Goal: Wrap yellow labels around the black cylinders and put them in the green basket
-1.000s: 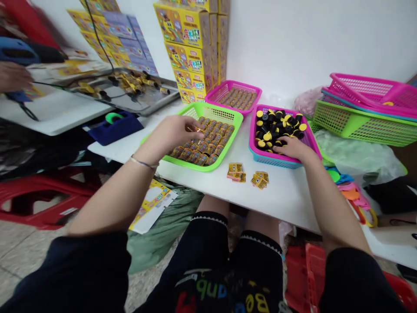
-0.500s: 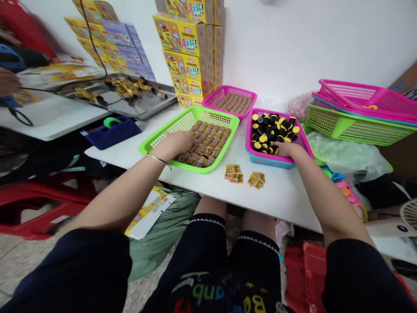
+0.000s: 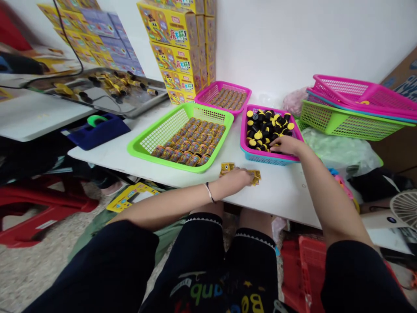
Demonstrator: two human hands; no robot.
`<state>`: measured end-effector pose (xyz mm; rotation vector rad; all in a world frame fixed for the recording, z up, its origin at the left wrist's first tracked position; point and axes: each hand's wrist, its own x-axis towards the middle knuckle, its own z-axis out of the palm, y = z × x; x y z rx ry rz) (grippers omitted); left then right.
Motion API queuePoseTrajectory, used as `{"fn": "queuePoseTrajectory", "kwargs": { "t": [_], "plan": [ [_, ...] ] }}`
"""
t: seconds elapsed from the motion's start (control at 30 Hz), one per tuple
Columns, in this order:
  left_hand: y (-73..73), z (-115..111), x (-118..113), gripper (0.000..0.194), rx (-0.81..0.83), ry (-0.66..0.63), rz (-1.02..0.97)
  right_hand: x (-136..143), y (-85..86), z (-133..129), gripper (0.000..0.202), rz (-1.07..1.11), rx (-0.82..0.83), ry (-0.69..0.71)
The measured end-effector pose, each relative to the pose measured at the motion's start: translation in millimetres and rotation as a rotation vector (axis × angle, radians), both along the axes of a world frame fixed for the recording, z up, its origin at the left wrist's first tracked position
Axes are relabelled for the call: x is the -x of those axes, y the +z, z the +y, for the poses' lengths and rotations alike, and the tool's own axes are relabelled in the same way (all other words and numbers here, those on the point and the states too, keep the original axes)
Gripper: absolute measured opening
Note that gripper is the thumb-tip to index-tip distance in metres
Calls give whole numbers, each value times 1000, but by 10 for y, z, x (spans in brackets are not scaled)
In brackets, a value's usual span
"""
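My left hand (image 3: 235,180) is over the table's front part, its fingertips closed at the edge of a small pile of yellow printed cards (image 3: 256,176). A second pile of such cards (image 3: 227,167) lies partly behind this hand. My right hand (image 3: 287,145) reaches over the front right of a pink basket (image 3: 301,134), fingers closed on one of the small black cups with yellow lids; the hand partly hides that cup. Many loose black cups (image 3: 265,128) fill this basket. To its left, a green basket (image 3: 143,138) holds rows of wrapped small cups (image 3: 192,143).
Behind stands another pink basket (image 3: 224,84) with rows of wrapped cups. Yellow boxes (image 3: 174,56) are stacked by the wall. A metal tray (image 3: 137,108) and a blue tape dispenser (image 3: 97,131) are at left. Stacked baskets (image 3: 352,117) and a small fan (image 3: 404,208) are at right.
My left hand has left the green basket and moved right to the yellow cards. My right hand stays at the pink basket, slightly raised. The view has shifted a little.
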<state>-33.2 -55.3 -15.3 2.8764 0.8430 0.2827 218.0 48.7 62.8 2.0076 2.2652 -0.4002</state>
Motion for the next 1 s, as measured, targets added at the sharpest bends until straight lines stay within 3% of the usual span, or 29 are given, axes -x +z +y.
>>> {"fn": "queuePoseTrajectory", "kwargs": {
  "t": [0.1, 0.2, 0.27, 0.37, 0.5, 0.6, 0.7, 0.8, 0.9, 1.0],
  "plan": [
    [33, -14, 37, 24, -108, -65, 106, -193, -86, -148, 42, 231, -154, -111],
    [65, -94, 60, 29, -256, -138, 161, -276, -210, -255, 52, 721, -396, -265],
    [75, -138, 65, 30, -297, -149, 173, -247, -275, -308, 54, 945, -538, -296],
    [100, -165, 73, 25, -245, -141, 209, -141, -334, -383, 44, 1004, -731, -242],
    [167, -138, 105, 20, -89, -27, 255, -49, -391, -483, 35, 891, -932, -174],
    [211, -73, 135, 17, 86, 42, 122, -32, -415, -564, 32, 776, -1010, -116],
    [260, 8, 129, 14, 186, 21, -34, 1, -404, -660, 29, 706, -1040, -105],
    [343, 69, 35, 6, 243, 33, -352, 62, -393, -740, 30, 728, -1103, -125],
    [441, 129, -146, 19, 432, 84, -701, 114, -426, -754, 37, 804, -1110, -178],
    [506, 219, -325, 30, 631, 99, -885, 139, -487, -715, 48, 970, -1061, -207]
  ]
}}
